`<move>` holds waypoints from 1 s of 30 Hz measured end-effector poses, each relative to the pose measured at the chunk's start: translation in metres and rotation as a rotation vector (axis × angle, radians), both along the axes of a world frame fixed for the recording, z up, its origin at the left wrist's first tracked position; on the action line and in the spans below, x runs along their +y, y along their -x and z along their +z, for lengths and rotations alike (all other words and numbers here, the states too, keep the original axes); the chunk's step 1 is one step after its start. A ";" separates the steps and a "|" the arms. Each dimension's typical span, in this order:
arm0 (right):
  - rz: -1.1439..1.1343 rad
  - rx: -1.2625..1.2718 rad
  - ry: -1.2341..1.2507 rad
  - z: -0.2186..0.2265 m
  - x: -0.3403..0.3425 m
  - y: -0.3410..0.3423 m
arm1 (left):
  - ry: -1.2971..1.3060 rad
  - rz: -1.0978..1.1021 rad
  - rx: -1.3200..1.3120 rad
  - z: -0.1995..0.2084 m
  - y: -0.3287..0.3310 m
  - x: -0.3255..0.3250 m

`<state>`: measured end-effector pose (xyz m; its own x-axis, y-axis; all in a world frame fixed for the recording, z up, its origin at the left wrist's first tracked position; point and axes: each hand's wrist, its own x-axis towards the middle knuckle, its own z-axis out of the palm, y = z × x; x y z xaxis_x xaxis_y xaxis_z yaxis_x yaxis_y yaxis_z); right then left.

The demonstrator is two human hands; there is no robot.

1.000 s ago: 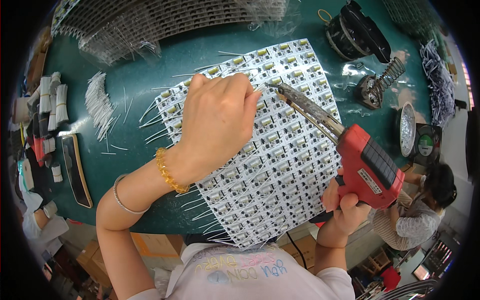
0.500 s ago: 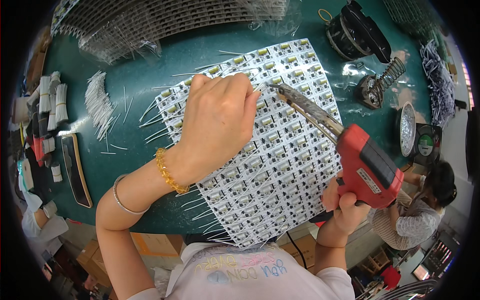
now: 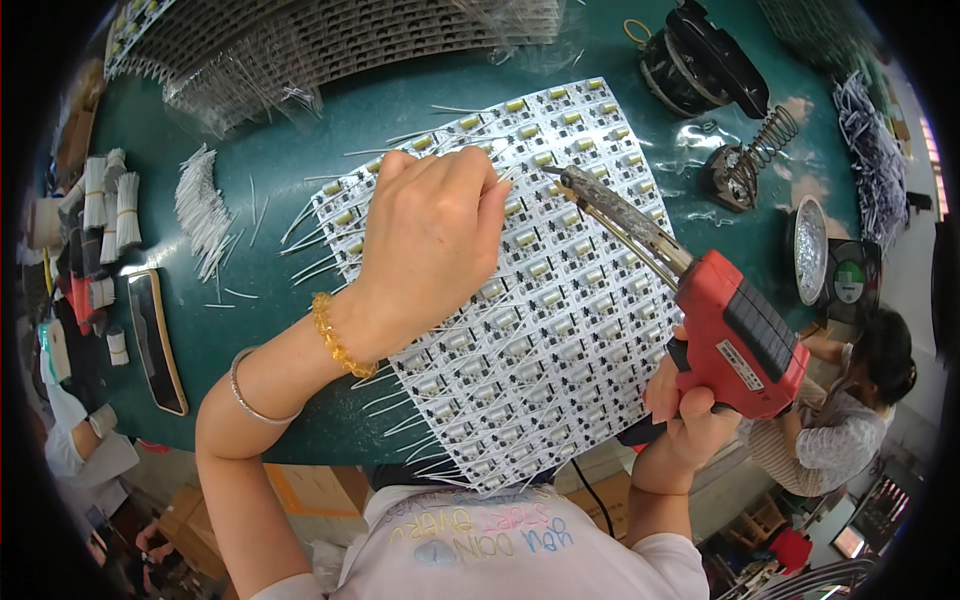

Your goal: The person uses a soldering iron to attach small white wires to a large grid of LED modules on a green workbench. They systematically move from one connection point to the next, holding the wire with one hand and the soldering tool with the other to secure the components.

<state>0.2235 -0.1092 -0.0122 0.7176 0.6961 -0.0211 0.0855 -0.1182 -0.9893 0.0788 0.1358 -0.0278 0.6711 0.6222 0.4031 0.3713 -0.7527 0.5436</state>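
Note:
A large white panel of small circuit boards lies tilted on the green table, with rows of yellowish and black components and many thin white wires sticking out from its left side. Over its upper left part is my left hand, closed in a pinch on a white wire whose end pokes out by the thumb. My right hand is wrapped round the grip of a red and black soldering gun. The gun's dark tip points left over the panel, a short way from my left fingertips.
Loose white wires and a phone lie at the left, near bundled wires. Stacked panels stand at the back. A black pot-like device, coil stand and metal bowl are at the right. A person sits beyond.
The soldering gun's tip has drawn slightly right, away from my left fingertips. My left hand stays pinched in nearly the same place, and the view has shifted a little.

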 end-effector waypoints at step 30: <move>0.107 -0.131 0.047 -0.002 -0.008 -0.001 | 0.155 -0.032 0.064 0.002 0.000 0.004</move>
